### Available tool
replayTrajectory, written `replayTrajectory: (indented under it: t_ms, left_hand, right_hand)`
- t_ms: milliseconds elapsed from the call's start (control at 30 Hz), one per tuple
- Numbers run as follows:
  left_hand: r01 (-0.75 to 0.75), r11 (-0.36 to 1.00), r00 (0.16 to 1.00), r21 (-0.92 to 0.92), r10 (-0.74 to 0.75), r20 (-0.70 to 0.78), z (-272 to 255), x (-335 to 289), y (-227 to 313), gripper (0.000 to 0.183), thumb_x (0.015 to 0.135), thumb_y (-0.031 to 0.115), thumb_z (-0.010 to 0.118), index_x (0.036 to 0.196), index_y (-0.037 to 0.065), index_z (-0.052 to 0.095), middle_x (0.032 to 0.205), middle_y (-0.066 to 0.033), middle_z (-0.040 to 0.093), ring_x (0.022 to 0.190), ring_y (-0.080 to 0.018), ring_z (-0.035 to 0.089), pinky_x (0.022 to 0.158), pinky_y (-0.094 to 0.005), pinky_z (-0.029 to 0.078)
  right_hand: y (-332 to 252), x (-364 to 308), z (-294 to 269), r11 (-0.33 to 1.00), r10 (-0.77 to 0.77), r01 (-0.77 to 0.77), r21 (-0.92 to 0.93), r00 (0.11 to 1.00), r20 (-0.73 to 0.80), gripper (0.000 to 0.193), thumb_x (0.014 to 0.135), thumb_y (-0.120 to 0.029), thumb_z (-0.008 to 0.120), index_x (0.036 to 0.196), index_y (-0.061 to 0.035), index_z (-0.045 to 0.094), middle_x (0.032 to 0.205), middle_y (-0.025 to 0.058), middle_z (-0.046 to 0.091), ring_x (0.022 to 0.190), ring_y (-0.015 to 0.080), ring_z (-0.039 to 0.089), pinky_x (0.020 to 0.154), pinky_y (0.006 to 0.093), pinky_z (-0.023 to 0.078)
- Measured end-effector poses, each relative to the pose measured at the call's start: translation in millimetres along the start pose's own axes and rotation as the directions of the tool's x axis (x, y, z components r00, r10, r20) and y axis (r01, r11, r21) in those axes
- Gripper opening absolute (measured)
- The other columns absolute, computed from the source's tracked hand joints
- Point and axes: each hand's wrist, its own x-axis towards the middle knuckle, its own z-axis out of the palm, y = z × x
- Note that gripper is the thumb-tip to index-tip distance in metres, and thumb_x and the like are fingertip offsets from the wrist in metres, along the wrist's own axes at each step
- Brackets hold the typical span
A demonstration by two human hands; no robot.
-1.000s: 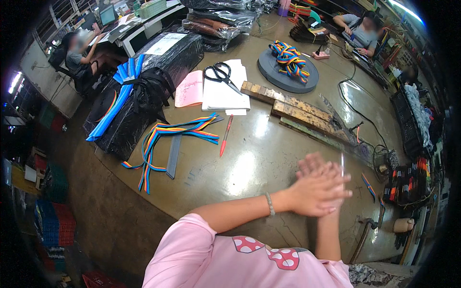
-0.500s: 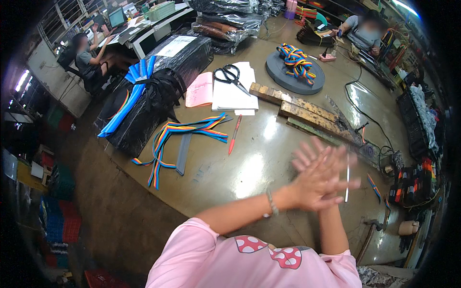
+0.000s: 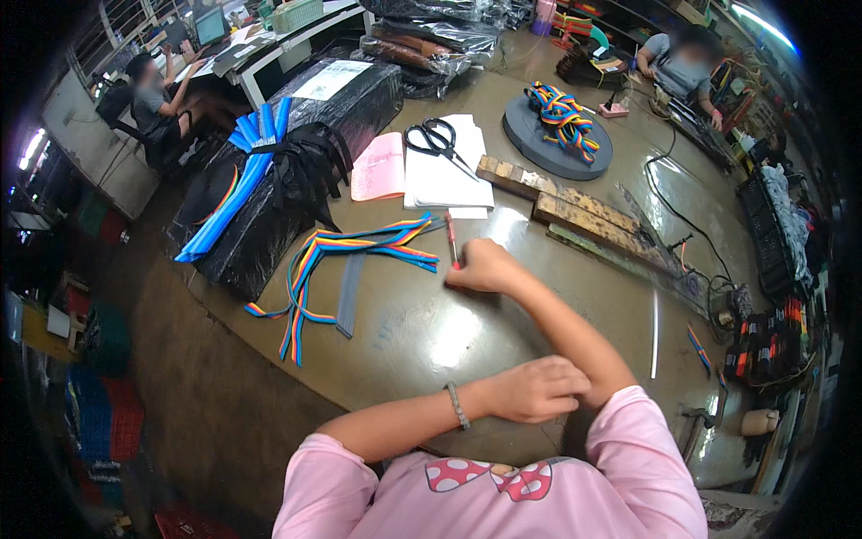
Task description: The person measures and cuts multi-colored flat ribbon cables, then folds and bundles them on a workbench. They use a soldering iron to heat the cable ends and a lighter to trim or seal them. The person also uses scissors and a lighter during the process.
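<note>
My right hand (image 3: 485, 267) reaches over the table with its fingers closed round the lower end of a red pen (image 3: 451, 235). Across my body, my left hand (image 3: 537, 390) lies against the inside of my right arm, its fingers curled together and no object visible in them. Left of the pen is a bundle of multicoloured striped straps (image 3: 359, 241), with a grey strip (image 3: 349, 296) partly beneath it. Beyond the pen, black-handled scissors (image 3: 440, 144) rest on white papers (image 3: 449, 190) beside a pink sheet (image 3: 378, 169).
A black-wrapped package (image 3: 242, 242) bearing blue straps (image 3: 235, 193) stands at left. Worn wooden bars (image 3: 593, 220) lie at right, below a grey webbing roll (image 3: 530, 148) topped with striped cord (image 3: 566, 121). A cable (image 3: 660, 184) crosses the far right. Two people sit farther off.
My hands, pressed together before, are now apart. The right moved left and forward onto the red pen; the left drew back against my right arm.
</note>
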Motion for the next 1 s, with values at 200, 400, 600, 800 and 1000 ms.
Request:
replayTrajectory:
  t_ms: [200,400,600,800,1000]
  left_hand:
    - [0.263,0.964,0.945,-0.027,-0.263,-0.192,-23,-8,-23,0.019,0.068,0.004,0.063,0.086,0.007,0.058,0.088,-0.0059,0.054,0.069,-0.0197,0.059,0.059,-0.0310,0.049]
    - [0.376,0.927,0.889,0.005,-0.359,-0.285,-23,-4,-30,0.021,0.072,0.005,0.065,0.092,0.008,0.059,0.087,-0.0061,0.057,0.068,-0.0221,0.061,0.058,-0.0318,0.052]
    - [0.381,0.924,0.891,-0.032,-0.377,-0.252,-18,-9,-24,0.020,0.074,0.008,0.065,0.093,0.008,0.058,0.089,-0.0062,0.058,0.070,-0.0221,0.061,0.061,-0.0319,0.052]
    - [0.355,0.915,0.895,-0.191,-0.391,-0.213,-3,-6,-9,0.022,0.076,0.007,0.062,0.097,0.006,0.058,0.093,-0.0077,0.057,0.075,-0.0220,0.061,0.064,-0.0319,0.051]
    - [0.355,0.907,0.889,-0.225,-0.402,-0.219,-1,-7,-8,0.020,0.078,0.007,0.061,0.098,0.004,0.058,0.093,-0.0085,0.056,0.075,-0.0223,0.061,0.065,-0.0326,0.051]
  right_hand:
    - [49,21,-49,0.456,-0.036,0.113,0.883,0.993,-0.108,0.021,0.078,-0.018,0.064,0.091,-0.0038,0.056,0.068,0.0031,0.057,0.053,0.0087,0.051,0.048,0.0202,0.040]
    - [31,113,-29,0.542,0.058,0.488,0.684,0.791,-0.610,0.022,0.082,-0.021,0.068,0.083,-0.0045,0.054,0.071,0.0029,0.055,0.061,0.0088,0.051,0.053,0.0214,0.041]
    - [28,135,-1,0.604,0.168,0.462,0.650,0.723,-0.670,0.028,0.081,-0.025,0.069,0.074,-0.0002,0.058,0.065,0.0050,0.058,0.062,0.0100,0.053,0.058,0.0259,0.044]
    - [28,128,0,0.761,0.181,0.446,0.472,0.553,-0.814,0.030,0.080,-0.021,0.069,0.065,-0.0031,0.050,0.060,0.0000,0.050,0.054,0.0063,0.039,0.049,0.0222,0.031]
    - [23,128,-4,0.801,0.191,0.383,0.461,0.565,-0.802,0.032,0.077,-0.018,0.067,0.059,-0.0001,0.048,0.059,0.0043,0.049,0.058,0.0093,0.042,0.053,0.0265,0.035]
